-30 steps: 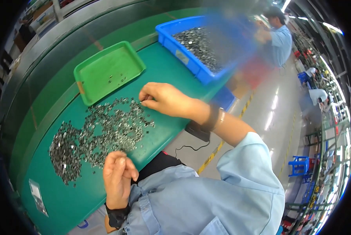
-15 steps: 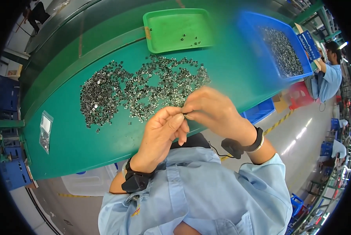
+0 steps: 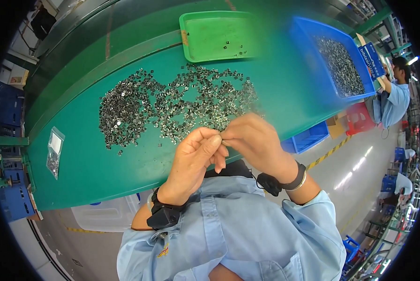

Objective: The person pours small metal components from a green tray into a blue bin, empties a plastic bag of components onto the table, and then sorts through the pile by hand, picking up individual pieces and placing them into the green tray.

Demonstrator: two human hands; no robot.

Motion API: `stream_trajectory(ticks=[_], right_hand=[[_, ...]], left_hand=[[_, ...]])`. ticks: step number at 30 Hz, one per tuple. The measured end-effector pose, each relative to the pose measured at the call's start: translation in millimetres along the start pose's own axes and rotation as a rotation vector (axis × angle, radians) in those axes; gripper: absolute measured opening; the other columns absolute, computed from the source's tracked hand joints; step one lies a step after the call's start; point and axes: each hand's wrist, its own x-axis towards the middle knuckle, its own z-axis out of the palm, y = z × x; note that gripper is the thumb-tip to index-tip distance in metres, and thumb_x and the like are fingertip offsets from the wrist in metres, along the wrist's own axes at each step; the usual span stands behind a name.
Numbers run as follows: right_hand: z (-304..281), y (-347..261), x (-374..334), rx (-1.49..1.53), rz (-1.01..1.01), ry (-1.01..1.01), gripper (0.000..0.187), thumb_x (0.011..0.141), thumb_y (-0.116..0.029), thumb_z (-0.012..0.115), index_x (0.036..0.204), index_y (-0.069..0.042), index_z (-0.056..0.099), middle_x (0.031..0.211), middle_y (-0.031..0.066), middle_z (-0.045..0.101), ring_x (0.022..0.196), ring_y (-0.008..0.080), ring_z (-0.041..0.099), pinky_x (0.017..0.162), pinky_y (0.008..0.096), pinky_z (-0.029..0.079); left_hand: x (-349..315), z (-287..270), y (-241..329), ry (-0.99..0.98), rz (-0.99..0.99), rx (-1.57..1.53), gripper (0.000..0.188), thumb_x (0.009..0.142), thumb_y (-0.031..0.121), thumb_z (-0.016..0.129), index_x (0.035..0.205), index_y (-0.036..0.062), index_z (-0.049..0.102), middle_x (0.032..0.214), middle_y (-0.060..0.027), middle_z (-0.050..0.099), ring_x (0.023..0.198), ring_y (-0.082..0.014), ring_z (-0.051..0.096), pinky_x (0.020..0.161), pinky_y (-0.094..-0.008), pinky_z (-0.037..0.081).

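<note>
Over the near edge of the green table [image 3: 139, 173], my two hands meet at the fingertips. My left hand [image 3: 196, 154] is closed in a pinch, thumb against forefinger. From the other side, the thumb and forefinger of my right hand [image 3: 257, 143] pinch at the same spot. Between them is a small dark part, now almost wholly hidden by the fingers. Just beyond the hands lies a loose spread of small shiny metal parts [image 3: 205, 98]. It runs left into a denser dark heap [image 3: 123, 110] of similar pieces.
A green tray [image 3: 210, 44] with a few small parts stands at the back. Right of it is a blue bin [image 3: 303, 56] full of metal pieces. A clear plastic bag [image 3: 55, 147] lies at the left. A person [image 3: 395, 100] works at the far right, near a red stool [image 3: 359, 117].
My right hand has lowered slightly, and the dark part that showed between the fingertips is now mostly covered. The view has shifted a little; the heaps look the same.
</note>
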Motion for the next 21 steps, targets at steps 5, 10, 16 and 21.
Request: stream_trajectory(ticks=[5, 10, 16, 21], right_hand=[[4, -1, -5, 0.058, 0.037, 0.021, 0.022, 0.071, 0.001, 0.072, 0.091, -0.005, 0.064, 0.086, 0.0086, 0.061, 0.078, 0.0241, 0.06, 0.064, 0.0319, 0.049], [5, -7, -15, 0.168, 0.112, 0.035, 0.022, 0.073, 0.001, 0.072, 0.092, -0.005, 0.064, 0.086, 0.0079, 0.061, 0.078, 0.0231, 0.06, 0.064, 0.0318, 0.049], [6, -6, -22, 0.133, 0.097, 0.064, 0.023, 0.074, 0.002, 0.071, 0.094, -0.005, 0.063, 0.086, 0.0077, 0.061, 0.078, 0.0228, 0.06, 0.064, 0.0316, 0.048], [3, -6, -21, 0.025, 0.008, 0.04, 0.022, 0.073, 0.002, 0.07, 0.093, -0.005, 0.062, 0.086, 0.008, 0.062, 0.077, 0.0235, 0.06, 0.064, 0.0315, 0.048]], left_hand=[[0, -1, -3, 0.013, -0.016, 0.032, 0.017, 0.095, 0.02, 0.053, 0.098, 0.0034, 0.051, 0.074, -0.0076, 0.06, 0.059, -0.0143, 0.057, 0.051, -0.026, 0.045], [1, -5, -13, -0.091, 0.02, -0.109, 0.018, 0.095, 0.021, 0.054, 0.094, 0.0038, 0.05, 0.069, -0.007, 0.059, 0.057, -0.0147, 0.056, 0.05, -0.0261, 0.045], [1, -1, -11, -0.053, -0.012, -0.047, 0.017, 0.095, 0.02, 0.054, 0.094, 0.004, 0.049, 0.068, -0.0074, 0.059, 0.055, -0.0147, 0.054, 0.049, -0.026, 0.044], [-5, 5, -6, -0.003, -0.007, 0.074, 0.017, 0.095, 0.021, 0.053, 0.095, 0.0048, 0.05, 0.069, -0.0079, 0.059, 0.054, -0.0151, 0.053, 0.048, -0.0274, 0.042]])
